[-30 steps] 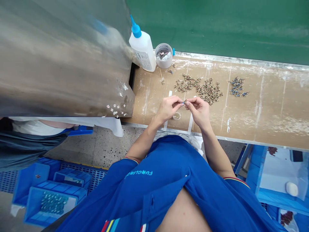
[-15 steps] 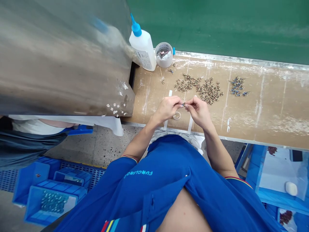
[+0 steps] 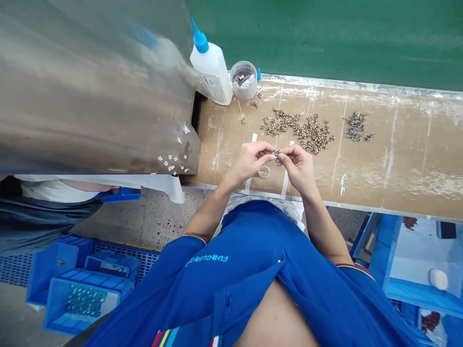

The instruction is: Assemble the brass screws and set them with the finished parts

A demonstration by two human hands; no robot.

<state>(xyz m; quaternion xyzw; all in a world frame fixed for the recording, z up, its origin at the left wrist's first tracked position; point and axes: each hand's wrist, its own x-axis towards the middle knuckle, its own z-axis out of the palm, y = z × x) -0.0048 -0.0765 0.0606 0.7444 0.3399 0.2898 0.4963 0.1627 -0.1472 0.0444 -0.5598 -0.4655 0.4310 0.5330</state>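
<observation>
My left hand [image 3: 250,160] and my right hand [image 3: 298,166] meet over the cardboard-covered bench, fingertips pinched together. Between them is a tiny brass-coloured metal part [image 3: 276,153] with some blue on it, mostly hidden by the fingers. Just below the fingers lies a small round dish [image 3: 264,172] with something thin and pale inside. Beyond my hands is a loose pile of small brass-coloured parts [image 3: 314,135]. A smaller pile of similar parts with blue ends [image 3: 356,127] lies farther right.
A white bottle with a blue nozzle [image 3: 212,72] stands by a tape roll [image 3: 244,81] holding scraps. At left is a metal surface [image 3: 97,96] with small white bits. A green surface [image 3: 325,43] runs behind. Blue bins [image 3: 85,303] sit low left; another person is at far left.
Both hands stay at the same spot, with the fingers slightly shifted around the small part. More of its brass colour shows now. The view has moved a little.
</observation>
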